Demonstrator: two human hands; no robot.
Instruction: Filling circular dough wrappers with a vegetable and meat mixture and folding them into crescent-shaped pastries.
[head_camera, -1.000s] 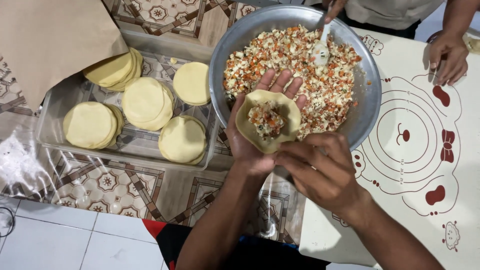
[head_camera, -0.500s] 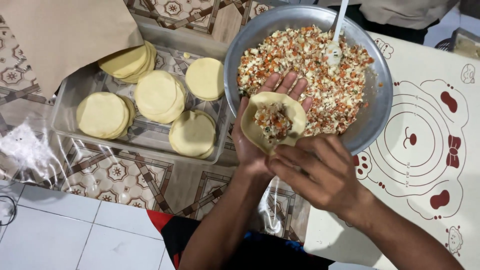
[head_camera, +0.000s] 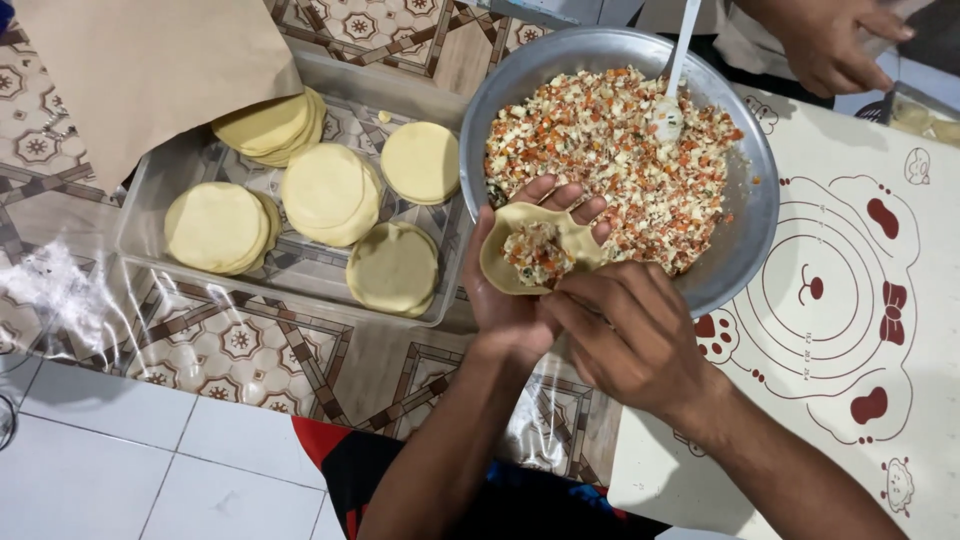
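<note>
1. Right hand nearest the camera, fingers curled, fingertips pressing the near right edge of a dough round; pinching its rim, so grasping it.
2. Left hand palm up under the dough round, fingers spread and cupped, cradling rather than clenching it.
3. Dough round pale yellow, lying open in the left palm, small heap of chopped filling in its middle; held just at the near rim of the metal bowl.
4. Metal bowl round, grey, mostly full of diced orange-and-white filling mix; white spoon stuck upright-tilted into the far side of the mix.
5. Left of bowl, touching or just beside it: clear plastic tray holding stacks of flat dough discs, five stacks showing.
6. Brown paper sheet overlapping the tray's far left corner.
7. Right: white baking mat with red paw-and-circle print, under the bowl's right side.
8. Far right top: another person's hand, fingers bent; what it grips, cannot tell.
</note>
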